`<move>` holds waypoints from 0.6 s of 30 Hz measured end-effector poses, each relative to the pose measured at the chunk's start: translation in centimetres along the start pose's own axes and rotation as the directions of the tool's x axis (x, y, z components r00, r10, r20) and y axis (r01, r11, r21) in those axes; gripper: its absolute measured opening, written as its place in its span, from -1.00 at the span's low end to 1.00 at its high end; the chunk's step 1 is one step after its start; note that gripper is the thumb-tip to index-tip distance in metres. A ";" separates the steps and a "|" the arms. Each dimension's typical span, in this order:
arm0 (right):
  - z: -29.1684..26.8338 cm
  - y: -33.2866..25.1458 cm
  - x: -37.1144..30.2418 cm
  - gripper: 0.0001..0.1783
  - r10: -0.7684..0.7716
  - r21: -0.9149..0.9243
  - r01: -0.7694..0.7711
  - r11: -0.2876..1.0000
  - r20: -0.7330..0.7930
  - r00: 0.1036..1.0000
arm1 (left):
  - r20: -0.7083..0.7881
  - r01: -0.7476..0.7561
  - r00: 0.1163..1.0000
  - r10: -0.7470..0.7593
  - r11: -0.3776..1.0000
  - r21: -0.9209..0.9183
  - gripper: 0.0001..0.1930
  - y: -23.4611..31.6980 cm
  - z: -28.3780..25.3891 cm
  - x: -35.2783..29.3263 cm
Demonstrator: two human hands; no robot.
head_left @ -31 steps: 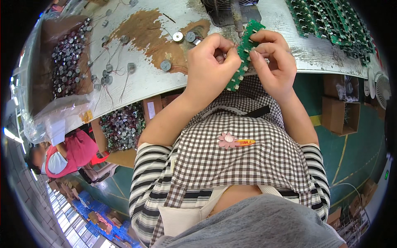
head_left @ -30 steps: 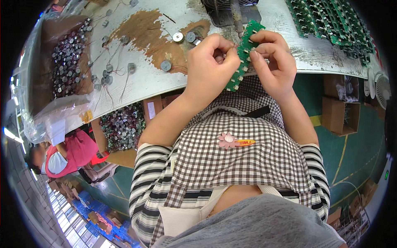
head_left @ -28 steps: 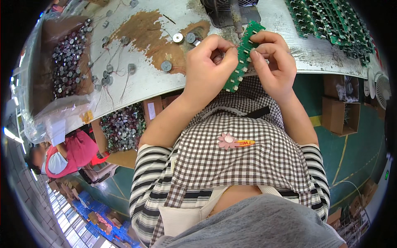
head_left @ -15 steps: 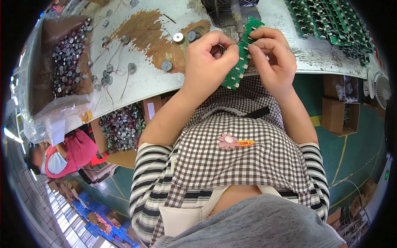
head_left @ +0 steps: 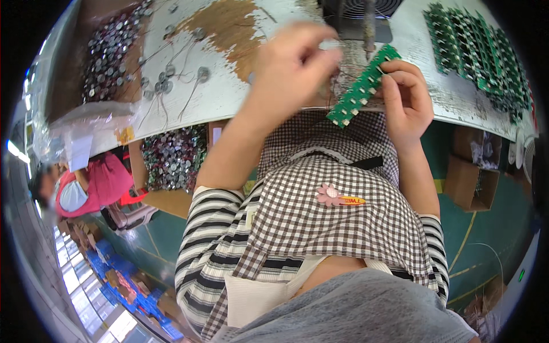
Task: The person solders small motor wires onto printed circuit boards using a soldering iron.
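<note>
A narrow green circuit board strip (head_left: 361, 88) with small white connectors is pinched at its upper right edge by my right hand (head_left: 409, 103). The strip slants over the table's front edge, its lower end above my checked apron. My left hand (head_left: 291, 71) hangs over the table just left of the strip, apart from it and smeared by motion. Something pale shows at its fingertips, too blurred to name. Small round metal motors (head_left: 164, 84) with thin wires lie on the worn white table (head_left: 220, 88) further left.
An open carton (head_left: 60, 86) full of motors stands on the table's left, another (head_left: 171, 166) below its edge. Rows of green boards (head_left: 480, 57) lie at the right. A fan (head_left: 366, 11) and metal post stand at the back. A person in pink (head_left: 94, 186) sits at left.
My left hand has come off the circuit board strip and moved up and left. My right hand still holds the strip, now further right in the picture. The whole view has shifted.
</note>
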State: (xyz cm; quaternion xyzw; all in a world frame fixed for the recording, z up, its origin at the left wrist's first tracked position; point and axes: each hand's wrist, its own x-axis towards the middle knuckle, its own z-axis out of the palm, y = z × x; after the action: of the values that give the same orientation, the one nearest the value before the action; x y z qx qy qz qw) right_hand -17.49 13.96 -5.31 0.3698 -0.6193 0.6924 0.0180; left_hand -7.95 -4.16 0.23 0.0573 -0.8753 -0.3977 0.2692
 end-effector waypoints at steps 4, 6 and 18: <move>-0.2 0.3 -0.3 -0.95 0.021 0.010 -0.021 1.000 -0.001 1.000 | -0.250 -0.218 0.924 0.290 0.936 0.277 -0.77 -2.2 -5.9 -0.2; -0.3 0.4 -0.1 -0.95 0.021 0.005 -0.021 1.000 0.004 1.000 | 0.120 -0.279 0.960 0.252 0.880 0.383 -0.73 -3.0 -6.6 -2.6; 0.1 0.2 0.3 -0.94 -0.067 -0.070 0.070 0.995 0.034 0.997 | -0.045 0.404 0.893 -0.447 0.844 -0.353 -0.85 -3.4 -3.0 -3.4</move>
State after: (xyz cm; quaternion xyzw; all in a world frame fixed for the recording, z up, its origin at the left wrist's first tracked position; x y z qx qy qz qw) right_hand -17.71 13.70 -5.32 0.4009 -0.6308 0.6629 0.0450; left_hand -3.90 -7.33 -2.10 0.2285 -0.7414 -0.5858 0.2344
